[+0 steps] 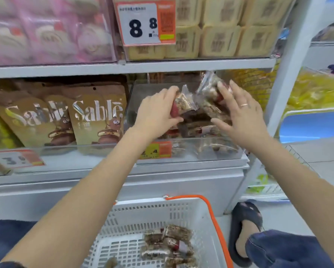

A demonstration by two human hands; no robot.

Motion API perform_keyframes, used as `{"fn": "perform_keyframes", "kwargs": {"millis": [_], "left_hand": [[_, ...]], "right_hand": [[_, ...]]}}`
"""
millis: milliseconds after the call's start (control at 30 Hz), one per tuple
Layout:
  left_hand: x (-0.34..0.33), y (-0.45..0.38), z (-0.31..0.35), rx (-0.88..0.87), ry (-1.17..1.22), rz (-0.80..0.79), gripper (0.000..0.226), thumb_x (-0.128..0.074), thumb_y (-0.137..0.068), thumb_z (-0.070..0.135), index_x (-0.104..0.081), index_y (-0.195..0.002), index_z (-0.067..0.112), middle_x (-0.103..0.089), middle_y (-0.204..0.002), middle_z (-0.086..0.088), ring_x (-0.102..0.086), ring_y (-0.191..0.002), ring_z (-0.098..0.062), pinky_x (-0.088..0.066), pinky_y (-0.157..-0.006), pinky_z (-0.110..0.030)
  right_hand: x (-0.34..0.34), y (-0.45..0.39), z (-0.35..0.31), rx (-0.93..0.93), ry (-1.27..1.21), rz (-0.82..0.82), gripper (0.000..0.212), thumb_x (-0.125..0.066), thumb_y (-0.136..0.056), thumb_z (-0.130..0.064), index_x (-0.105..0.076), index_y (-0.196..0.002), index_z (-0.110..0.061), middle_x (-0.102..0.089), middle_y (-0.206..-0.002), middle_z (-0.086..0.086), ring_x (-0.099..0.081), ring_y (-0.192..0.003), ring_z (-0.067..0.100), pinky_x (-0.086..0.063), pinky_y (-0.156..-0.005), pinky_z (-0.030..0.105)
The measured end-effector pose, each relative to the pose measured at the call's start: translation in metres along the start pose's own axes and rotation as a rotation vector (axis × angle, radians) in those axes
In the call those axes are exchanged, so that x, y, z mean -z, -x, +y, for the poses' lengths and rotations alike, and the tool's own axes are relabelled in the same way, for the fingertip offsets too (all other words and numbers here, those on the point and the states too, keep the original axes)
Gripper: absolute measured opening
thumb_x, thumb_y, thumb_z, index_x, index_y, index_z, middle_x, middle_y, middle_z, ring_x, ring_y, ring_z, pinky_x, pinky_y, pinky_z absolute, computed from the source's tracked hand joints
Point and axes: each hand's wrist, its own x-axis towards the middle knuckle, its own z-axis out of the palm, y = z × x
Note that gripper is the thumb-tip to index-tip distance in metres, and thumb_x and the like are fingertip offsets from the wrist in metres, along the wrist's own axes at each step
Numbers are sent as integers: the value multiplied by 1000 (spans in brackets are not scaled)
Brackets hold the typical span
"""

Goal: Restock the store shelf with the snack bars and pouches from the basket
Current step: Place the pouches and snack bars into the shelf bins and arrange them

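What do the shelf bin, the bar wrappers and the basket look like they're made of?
Shelf bin: clear rigid plastic, probably acrylic; the bars show through its front wall.
Bar wrapper in the left hand: thin transparent film, glossy and crinkled, the contents visible.
Basket: white moulded plastic with slotted walls, matt; its orange handle looks plastic too.

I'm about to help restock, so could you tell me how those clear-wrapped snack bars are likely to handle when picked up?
The snack bar in the left hand keeps its shape, so it is probably fairly stiff. One hand pinches it easily, so likely light. Its glossy clear wrapper may be a bit slippery, and the flat bars in the basket shouldn't roll.
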Motion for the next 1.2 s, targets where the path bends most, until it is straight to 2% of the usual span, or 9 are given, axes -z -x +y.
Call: {"fn": "perform_keyframes", "kwargs": {"millis": [133, 300, 433, 533, 633, 767, 933, 1067, 1200], "left_hand": [[-44, -7, -17, 123, 57, -403, 79, -28, -86, 73, -5, -151, 34, -4, -160, -2, 3, -146, -27, 2, -114, -58], [-53, 49, -18, -45, 244, 187, 57, -29, -95, 48, -42, -142, 18, -37, -150, -6, -26, -142, -22, -20, -116, -43], [-94, 120, -11, -344, 300, 403, 40, -43, -91, 11, -51, -131, 8, -54, -135, -14, -48, -127, -27, -38, -103, -36], [-151, 178, -12, -351, 311, 145, 43, -45, -87, 12, -47, -130, 12, -63, -123, -10, -61, -107, -23, -49, -84, -31], [-199, 231, -18, -199, 300, -355, 62, -65, -75, 10, -45, -132, 23, -68, -115, -2, -67, -96, -19, -54, -71, -25], [-240, 283, -39, 13, 189, -886, 73, -44, -91, 1, -14, -151, 30, -25, -155, 1, -31, -139, -19, -34, -107, -34], [-279, 332, -58, 160, -158, -1259, 80, -48, -96, 20, 9, -151, 29, 10, -159, -8, 1, -146, -34, -21, -110, -56], [-292, 363, -70, 360, -87, -1282, 56, -41, -98, 31, -18, -150, 31, -12, -158, -7, -9, -144, -35, -16, -113, -58], [-298, 364, -80, 244, -224, -1320, 62, -51, -92, 15, -18, -145, 24, -30, -146, -7, -36, -132, -28, -39, -102, -45]], "right_hand": [[-24, -8, 13, -35, 197, -318, 53, -19, -98, -55, 2, -145, -51, -1, -160, -7, 3, -147, 18, 9, -112, 58], [-37, 62, -1, 34, -222, 195, 39, -43, -96, -29, -46, -135, -22, -51, -137, 6, -44, -129, 26, -24, -112, 46], [-93, 137, -29, 17, -196, 207, 27, -49, -86, -20, -50, -113, -15, -55, -108, 11, -50, -92, 29, -37, -78, 39], [-144, 175, -53, 168, -126, -216, 37, -58, -76, -12, -51, -112, -18, -53, -109, 6, -50, -94, 26, -38, -75, 37], [-183, 232, -66, -29, -244, -898, 69, -55, -88, -21, -20, -148, -20, -28, -150, 6, -34, -132, 30, -37, -102, 40], [-215, 286, -70, -84, -155, -1418, 117, -75, -77, -40, 17, -148, -32, 11, -159, 6, -12, -144, 35, -27, -112, 45], [-245, 295, -96, 34, 63, -1533, 118, -75, -78, -17, 19, -148, -34, 17, -159, 6, -5, -142, 47, -33, -105, 55], [-263, 297, -112, 69, 204, -1418, 95, -61, -87, -14, 6, -151, -29, 0, -158, 15, -8, -138, 54, -19, -108, 62], [-276, 298, -110, 173, 211, -1310, 76, -64, -80, -9, -22, -141, -20, -22, -149, 15, -35, -124, 46, -32, -100, 57]]}}
